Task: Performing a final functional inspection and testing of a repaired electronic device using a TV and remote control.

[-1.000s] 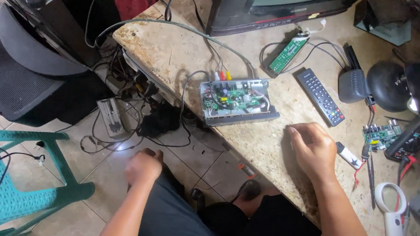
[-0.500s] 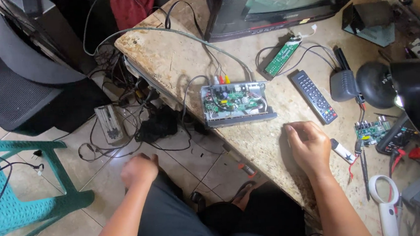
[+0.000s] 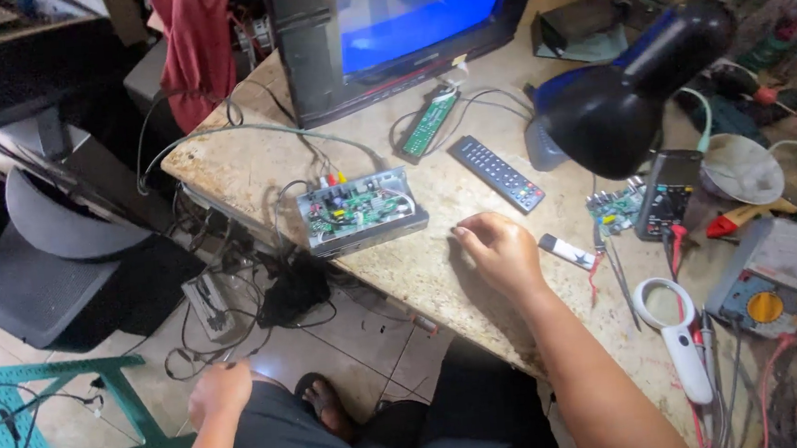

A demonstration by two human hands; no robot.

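Stone-look workbench point(image 3: 252, 164), CRT television point(image 3: 402, 25) at the back with a plain blue screen. Black desk lamp point(image 3: 625, 92) on the right, teal plastic chair point(image 3: 46, 441) on the floor to the left. Opened receiver box point(image 3: 360, 213), lid off, green board exposed, sits near the bench's front edge, long axis roughly along that edge, cables out the back toward the television. Right hand point(image 3: 503, 252) rests on the bench just right of the box, near but apart, fingers curled loosely inward, pinching nothing visible. Left hand point(image 3: 220, 392) is fisted on the knee, below bench level, well farther off. Black remote point(image 3: 497, 173) lies diagonal behind the right hand; small white stick-shaped device point(image 3: 567, 250) just right of it. Bare green circuit strip point(image 3: 428, 123) under the television. White-handled magnifier point(image 3: 677, 325) further right.
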